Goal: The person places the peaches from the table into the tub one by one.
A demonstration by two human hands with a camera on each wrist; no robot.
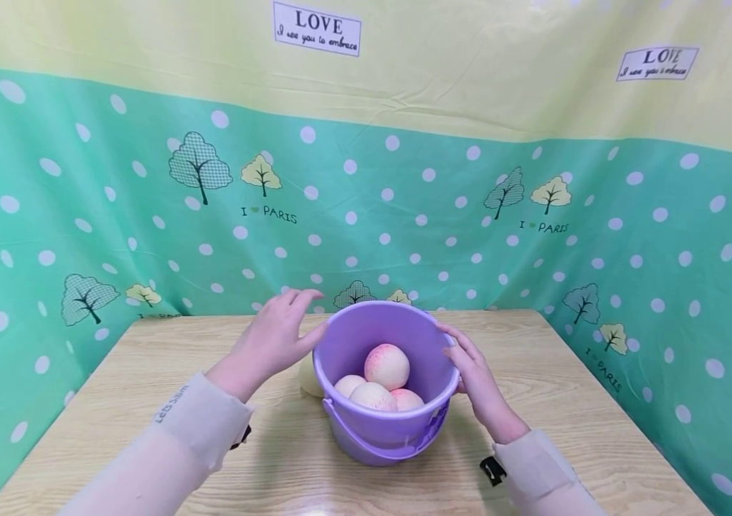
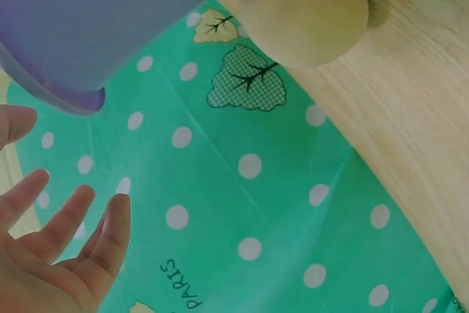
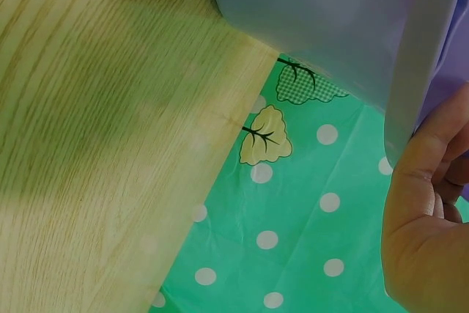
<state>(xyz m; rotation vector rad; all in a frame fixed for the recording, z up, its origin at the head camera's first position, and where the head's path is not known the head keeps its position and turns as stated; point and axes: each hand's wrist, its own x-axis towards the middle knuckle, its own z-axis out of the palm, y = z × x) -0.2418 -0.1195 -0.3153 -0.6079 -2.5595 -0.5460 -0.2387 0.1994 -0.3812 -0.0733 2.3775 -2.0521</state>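
Observation:
A purple bucket [image 1: 378,433] stands on the table, its handle [image 1: 372,448] hanging down at the front. Inside lie several peaches [image 1: 387,367], pale with pink blush. Another round, pale peach-like fruit [image 2: 304,12] rests on the table beside the bucket's left side, partly hidden by it in the head view. My left hand [image 1: 272,337] is raised by the left rim, fingers apart and holding nothing; the left wrist view shows a gap between the fingertips and the rim. At the right rim, my right hand [image 1: 482,387] grips the bucket, fingers bent at its edge.
The light wood table [image 1: 211,430] ends at a green dotted curtain [image 1: 340,236], which hangs behind it and along both sides. Black straps show at the wrists, below the rolled beige sleeves [image 1: 536,466].

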